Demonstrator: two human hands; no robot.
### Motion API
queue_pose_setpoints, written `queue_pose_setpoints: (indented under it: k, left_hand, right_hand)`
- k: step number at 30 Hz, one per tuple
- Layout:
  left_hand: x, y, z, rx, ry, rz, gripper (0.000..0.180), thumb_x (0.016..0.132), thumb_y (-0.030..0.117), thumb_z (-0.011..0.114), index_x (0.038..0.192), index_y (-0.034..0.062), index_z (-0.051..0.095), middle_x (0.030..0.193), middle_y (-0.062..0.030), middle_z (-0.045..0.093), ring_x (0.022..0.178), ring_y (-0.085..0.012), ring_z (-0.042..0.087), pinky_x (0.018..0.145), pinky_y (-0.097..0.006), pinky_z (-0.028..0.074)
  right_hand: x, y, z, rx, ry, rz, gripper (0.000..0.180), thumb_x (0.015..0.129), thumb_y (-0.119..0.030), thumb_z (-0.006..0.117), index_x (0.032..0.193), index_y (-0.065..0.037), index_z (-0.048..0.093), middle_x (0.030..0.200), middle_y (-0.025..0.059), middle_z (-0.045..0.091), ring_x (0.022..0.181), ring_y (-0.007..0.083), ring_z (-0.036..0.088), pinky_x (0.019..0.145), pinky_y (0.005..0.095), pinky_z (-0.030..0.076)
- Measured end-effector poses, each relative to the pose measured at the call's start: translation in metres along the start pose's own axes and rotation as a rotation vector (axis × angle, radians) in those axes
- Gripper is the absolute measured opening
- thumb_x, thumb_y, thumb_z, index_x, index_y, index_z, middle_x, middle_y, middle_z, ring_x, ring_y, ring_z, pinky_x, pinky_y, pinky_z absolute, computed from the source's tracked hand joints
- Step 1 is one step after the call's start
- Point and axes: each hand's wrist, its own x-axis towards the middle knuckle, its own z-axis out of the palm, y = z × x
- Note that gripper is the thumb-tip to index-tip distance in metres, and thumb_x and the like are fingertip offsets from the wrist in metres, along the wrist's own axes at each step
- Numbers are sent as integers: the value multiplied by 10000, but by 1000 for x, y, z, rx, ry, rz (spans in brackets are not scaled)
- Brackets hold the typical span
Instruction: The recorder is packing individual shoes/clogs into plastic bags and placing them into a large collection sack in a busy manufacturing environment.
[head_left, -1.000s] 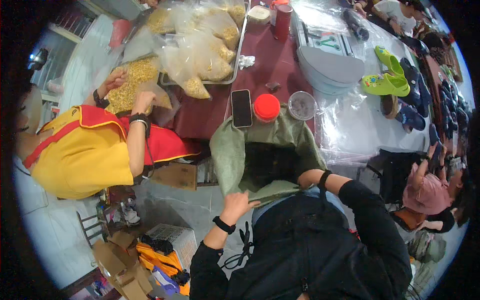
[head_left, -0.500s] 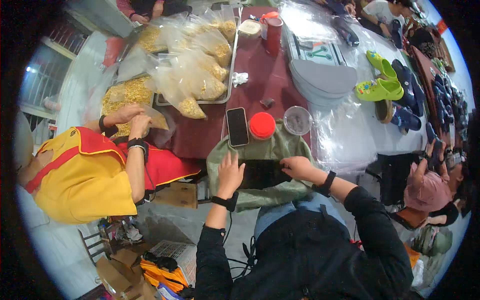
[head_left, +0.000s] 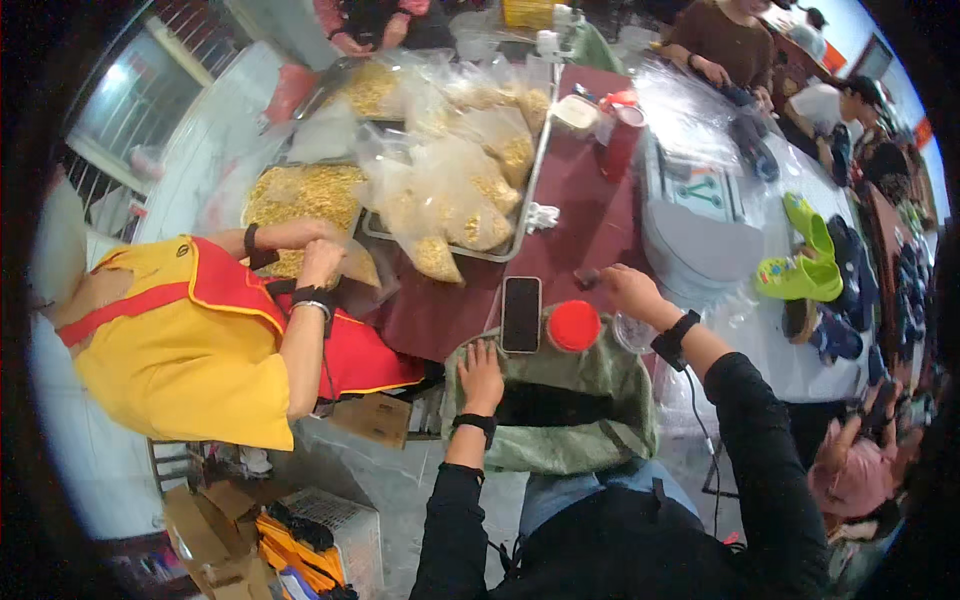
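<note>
My left hand (head_left: 480,378) lies with fingers stretched on the left rim of a green woven sack (head_left: 560,452). The sack's dark mouth gapes towards me at the table edge. My right hand (head_left: 635,296) reaches over the table, its fingertips pinched at a small dark object (head_left: 587,280) whose kind is too small to tell. Under my right wrist stands a clear plastic tub (head_left: 633,334), partly hidden. Beside it, a red-lidded jar (head_left: 574,326) and a phone (head_left: 520,316) with a dark screen sit along the sack's far edge.
At left a person in a yellow and red apron (head_left: 190,350) handles a bag by a tray of yellow grains (head_left: 300,200). Filled clear bags (head_left: 450,190) crowd another tray. A grey case (head_left: 700,245), red bottle (head_left: 622,142) and green clogs (head_left: 800,278) lie to the right.
My right hand has left the sack's right rim and moved forward to the small dark object. The sack's mouth shows wider. My left hand stays at the left rim; the whole view has shifted.
</note>
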Motion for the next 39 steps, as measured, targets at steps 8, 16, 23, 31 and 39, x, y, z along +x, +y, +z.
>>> queue_pose_setpoints:
  k: [8,16,23,31,39]
  left_hand:
    - [4,0,5,-50,51,-1,520,861,103,413,1366,98,292,1453,-109,201,1335,-328,177,1021,-596,174]
    - [6,-1,9,-67,69,-2,498,871,95,406,1358,78,303,1449,-113,210,1330,-351,174,1009,-612,193]
    - [5,2,6,-71,115,28,470,871,93,407,1335,59,341,1430,-126,240,1312,-369,209,992,-625,210]
    - [5,3,2,-133,83,-9,524,870,62,407,1374,51,264,1452,-146,174,1330,-382,150,1013,-618,166]
    - [4,8,6,-33,165,-9,494,863,131,430,1342,58,330,1417,-124,267,1304,-363,231,965,-637,242]
  right_hand:
    - [47,7,38,-363,-347,-30,557,706,-61,605,1233,-131,441,1184,160,459,990,359,525,796,436,473]
    - [60,9,62,-322,-556,-28,635,693,-8,605,1273,-29,345,1136,197,486,939,351,573,758,411,498]
    - [74,10,79,-22,-367,42,521,703,14,563,1178,4,350,1035,244,519,936,421,542,760,460,472]
    - [93,16,93,18,-305,-29,448,693,-18,557,1104,10,380,1027,239,534,964,417,519,795,467,443]
    - [79,42,113,-83,-428,-45,325,747,-147,566,991,14,424,857,242,589,834,432,559,699,480,456]
